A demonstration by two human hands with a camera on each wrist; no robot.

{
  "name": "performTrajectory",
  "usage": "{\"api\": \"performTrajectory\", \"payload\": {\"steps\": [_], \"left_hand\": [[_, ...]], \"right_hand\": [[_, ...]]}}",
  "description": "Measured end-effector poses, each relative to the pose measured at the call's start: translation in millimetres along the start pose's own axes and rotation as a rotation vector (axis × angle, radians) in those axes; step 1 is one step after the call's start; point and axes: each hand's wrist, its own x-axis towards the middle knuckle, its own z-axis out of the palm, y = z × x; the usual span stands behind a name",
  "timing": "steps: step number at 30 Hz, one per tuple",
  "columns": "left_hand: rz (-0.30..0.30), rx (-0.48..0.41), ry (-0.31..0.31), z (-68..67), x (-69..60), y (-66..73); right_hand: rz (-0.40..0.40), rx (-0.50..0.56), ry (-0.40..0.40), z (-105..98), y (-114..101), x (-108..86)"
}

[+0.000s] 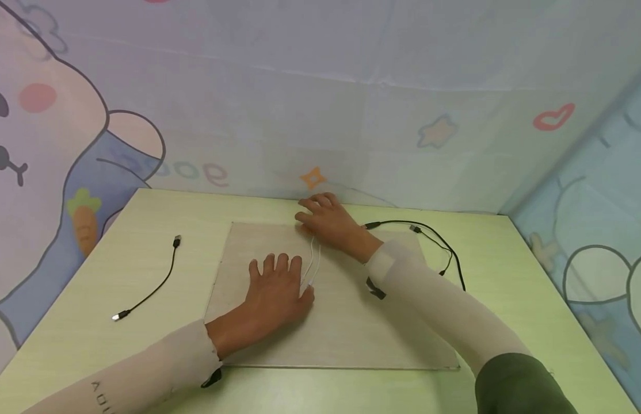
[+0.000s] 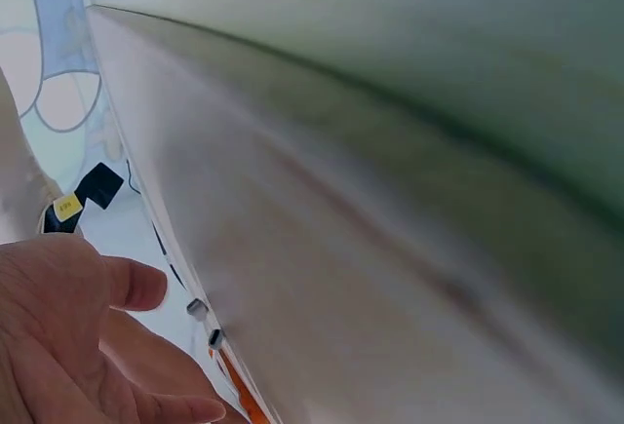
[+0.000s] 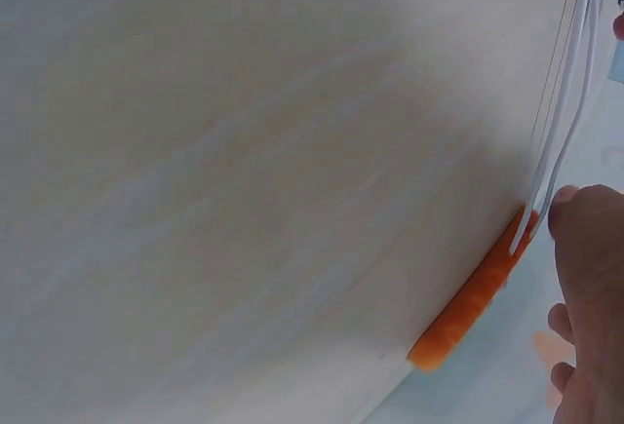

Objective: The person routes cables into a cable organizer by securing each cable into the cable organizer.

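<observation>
In the head view, my left hand (image 1: 276, 296) lies over the pale board (image 1: 372, 328), fingers spread, its thumb beside a white cable (image 1: 319, 261). My right hand (image 1: 332, 225) is at the board's far edge, with its fingers apart and slightly bent. The right wrist view has the white cable (image 3: 570, 83) looping over an orange item (image 3: 470, 292), close to the right thumb; the hand covers this item in the head view. Two metal plugs, one (image 2: 197, 309) just above the other (image 2: 215, 338), show past my left hand (image 2: 68, 336) in the left wrist view.
A short black cable (image 1: 157, 288) lies on the table (image 1: 92, 345) left of the board. To the right are a thicker black cable (image 1: 447, 244) and a thin one (image 1: 434, 234). A printed cloth (image 1: 300, 103) stands behind the table and along its sides.
</observation>
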Motion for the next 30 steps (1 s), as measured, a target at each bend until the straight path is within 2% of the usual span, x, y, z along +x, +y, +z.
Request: {"api": "performTrajectory", "payload": {"steps": [1,6,11,18,25,30], "left_hand": [[-0.012,-0.013,-0.018,-6.0,-1.9,1.5],[-0.046,-0.015,-0.054,-6.9,-4.2,-4.0],[-0.068,-0.010,-0.089,-9.2,-7.5,-6.9],[-0.066,-0.010,-0.089,-9.1,-11.6,-12.4],[-0.076,-0.021,-0.089,-11.6,-17.2,-19.2],[-0.076,-0.021,-0.084,-15.4,-20.8,-24.2]], "right_hand": [[0.003,0.005,0.006,-0.1,-1.6,0.7],[0.012,0.034,0.008,-1.4,-9.5,3.8],[-0.013,0.037,0.003,-4.4,-16.2,5.6],[-0.033,0.008,-0.031,-7.9,-22.9,7.2],[-0.063,-0.023,0.001,-5.3,-29.6,8.2],[-0.073,-0.049,-0.005,-4.6,-36.1,10.4]]}}
